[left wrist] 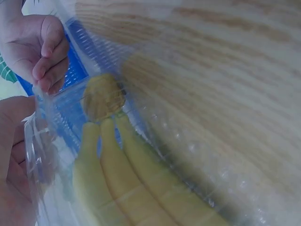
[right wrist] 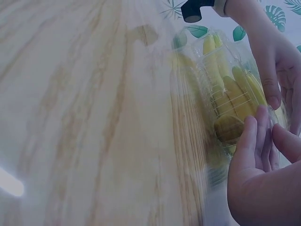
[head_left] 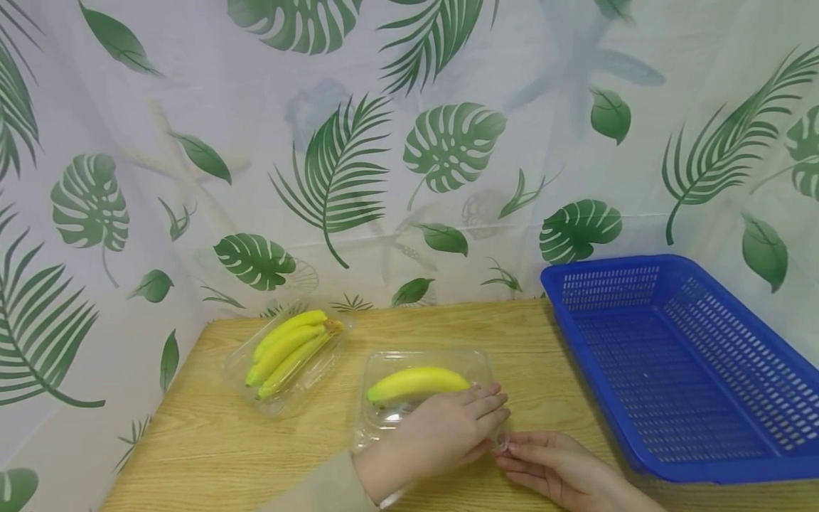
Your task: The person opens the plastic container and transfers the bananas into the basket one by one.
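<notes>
A clear plastic clamshell box (head_left: 425,359) lies on the table with a bunch of bananas (head_left: 416,382) inside. My left hand (head_left: 441,427) rests across its lid, fingers straight and side by side, covering part of the fruit. At the box's near right corner, my right hand (head_left: 559,462) pinches the clear plastic edge between thumb and fingers. The left wrist view shows the bananas (left wrist: 117,174) and their joined stem end through the plastic. Both hands meet close together at the box edge in the right wrist view, the right hand (right wrist: 258,174) lower.
Farther left stands a second clear box (head_left: 281,409) with more bananas (head_left: 291,348). A large blue plastic basket (head_left: 595,384) is at the right, near my right hand. Behind the wooden table (head_left: 192,441) hangs a leaf-patterned cloth (head_left: 384,199).
</notes>
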Tool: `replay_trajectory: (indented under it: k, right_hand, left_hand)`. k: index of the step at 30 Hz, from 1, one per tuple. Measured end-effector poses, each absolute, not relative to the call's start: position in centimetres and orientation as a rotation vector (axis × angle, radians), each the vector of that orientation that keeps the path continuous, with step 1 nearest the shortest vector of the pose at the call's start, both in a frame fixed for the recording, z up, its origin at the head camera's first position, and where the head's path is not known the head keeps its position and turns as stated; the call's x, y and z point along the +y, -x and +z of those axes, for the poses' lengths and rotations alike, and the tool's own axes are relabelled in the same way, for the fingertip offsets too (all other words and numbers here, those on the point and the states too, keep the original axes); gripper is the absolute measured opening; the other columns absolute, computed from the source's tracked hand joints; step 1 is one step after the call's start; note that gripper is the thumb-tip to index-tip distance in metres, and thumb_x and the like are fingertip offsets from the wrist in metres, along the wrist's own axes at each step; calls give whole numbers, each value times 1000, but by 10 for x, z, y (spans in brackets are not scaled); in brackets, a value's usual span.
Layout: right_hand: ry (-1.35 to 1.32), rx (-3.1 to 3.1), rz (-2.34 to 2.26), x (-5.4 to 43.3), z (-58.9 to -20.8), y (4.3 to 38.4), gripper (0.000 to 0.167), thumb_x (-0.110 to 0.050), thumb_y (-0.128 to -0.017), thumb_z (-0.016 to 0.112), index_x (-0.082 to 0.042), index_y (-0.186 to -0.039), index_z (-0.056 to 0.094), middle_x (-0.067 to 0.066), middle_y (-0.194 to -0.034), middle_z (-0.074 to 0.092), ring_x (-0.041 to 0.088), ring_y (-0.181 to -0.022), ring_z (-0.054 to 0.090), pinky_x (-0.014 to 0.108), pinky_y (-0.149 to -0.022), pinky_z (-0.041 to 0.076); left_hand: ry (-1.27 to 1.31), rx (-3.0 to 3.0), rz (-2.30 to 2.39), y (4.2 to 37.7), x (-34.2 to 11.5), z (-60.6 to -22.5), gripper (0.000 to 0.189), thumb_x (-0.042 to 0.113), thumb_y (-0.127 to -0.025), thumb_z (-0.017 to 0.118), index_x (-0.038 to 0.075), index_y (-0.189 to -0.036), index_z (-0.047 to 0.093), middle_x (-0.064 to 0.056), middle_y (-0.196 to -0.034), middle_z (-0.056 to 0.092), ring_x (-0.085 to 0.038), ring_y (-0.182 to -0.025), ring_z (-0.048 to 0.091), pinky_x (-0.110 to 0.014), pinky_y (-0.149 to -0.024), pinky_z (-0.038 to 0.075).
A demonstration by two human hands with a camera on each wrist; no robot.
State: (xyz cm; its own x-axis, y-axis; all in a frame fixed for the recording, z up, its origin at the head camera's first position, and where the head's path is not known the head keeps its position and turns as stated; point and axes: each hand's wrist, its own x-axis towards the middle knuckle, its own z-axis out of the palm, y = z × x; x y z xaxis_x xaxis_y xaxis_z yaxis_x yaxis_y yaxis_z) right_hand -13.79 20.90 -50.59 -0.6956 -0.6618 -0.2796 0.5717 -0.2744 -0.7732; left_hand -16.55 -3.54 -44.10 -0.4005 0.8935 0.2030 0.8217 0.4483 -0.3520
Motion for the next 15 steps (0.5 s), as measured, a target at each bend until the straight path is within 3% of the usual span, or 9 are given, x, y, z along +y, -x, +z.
replay_trajectory:
  k: [7, 15]
  right_hand:
    - [112, 1188, -2029, 208, -506, 138, 18, -7, -110, 56, -9, -120, 71, 0, -117, 79, 10, -111, 76, 27, -103, 61]
    - [141, 1175, -2030, 207, -505, 138, 19, -7, -110, 55, -10, -119, 72, 1, -117, 80, 10, -111, 76, 27, -103, 61]
  left_hand:
    - [1562, -2486, 244, 167, -39, -430, 49, 32, -106, 63, 13, -151, 60, -3, -160, 56, -16, -154, 47, -27, -127, 39]
    - [1609, -2528, 242, 167, -42, -423, 60, 28, -101, 72, 11, -155, 54, -4, -164, 51, -17, -156, 43, -26, -128, 37]
